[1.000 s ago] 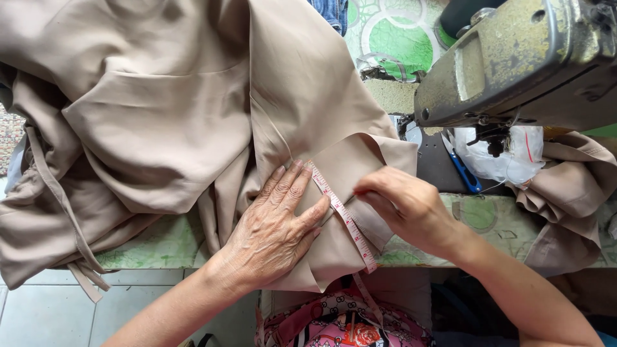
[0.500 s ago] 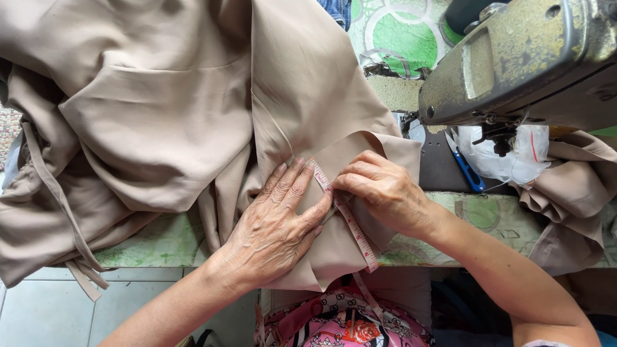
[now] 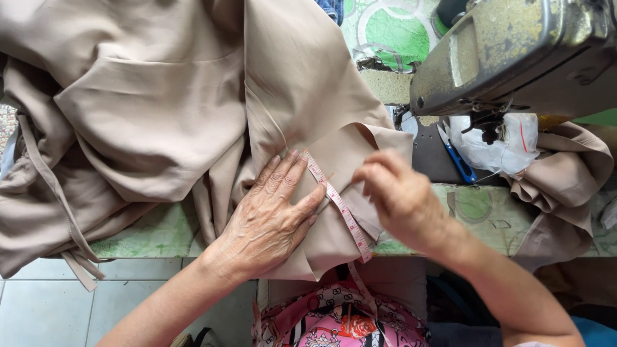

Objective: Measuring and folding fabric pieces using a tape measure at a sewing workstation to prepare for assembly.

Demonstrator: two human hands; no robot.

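Green-patterned worktop (image 3: 475, 209), near edge: left hand (image 3: 270, 218) flat and open, pinning measuring tape (image 3: 337, 205) along beige fabric (image 3: 160, 115) to keep it straight; right hand (image 3: 398, 196) blurred beside tape, grip unclear. Beyond, sewing machine (image 3: 514, 58) at far right corner.

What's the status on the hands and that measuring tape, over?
Left hand flat on beige fabric, fingers pinning measuring tape. Right hand blurred, just above the fabric; grip unclear. Sewing machine beyond the right hand, not blocking.

Sewing machine (image 3: 514, 58) overhangs the right; heaped beige fabric (image 3: 148, 109) crowds the left.
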